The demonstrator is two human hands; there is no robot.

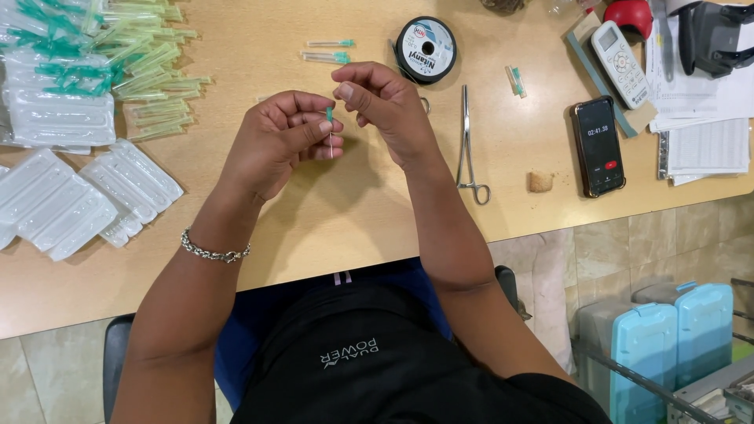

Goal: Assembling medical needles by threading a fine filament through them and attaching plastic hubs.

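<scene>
Head camera, steeply down, close over table (314, 228)

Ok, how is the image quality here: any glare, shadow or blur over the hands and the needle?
Head view: even, bright light; the left hand and right hand are sharp and cast soft shadows on the table. The green-hubbed needle is thin but visible. Mild glare on the phone screen; slight wide-angle bending at the edges.

Lit phone screen (598, 146); perhaps blister packs (55, 200) left

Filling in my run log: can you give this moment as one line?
left hand: pinches green-hub needle | right hand: fingertips at hub | nearby: spool, forceps, phone
</scene>
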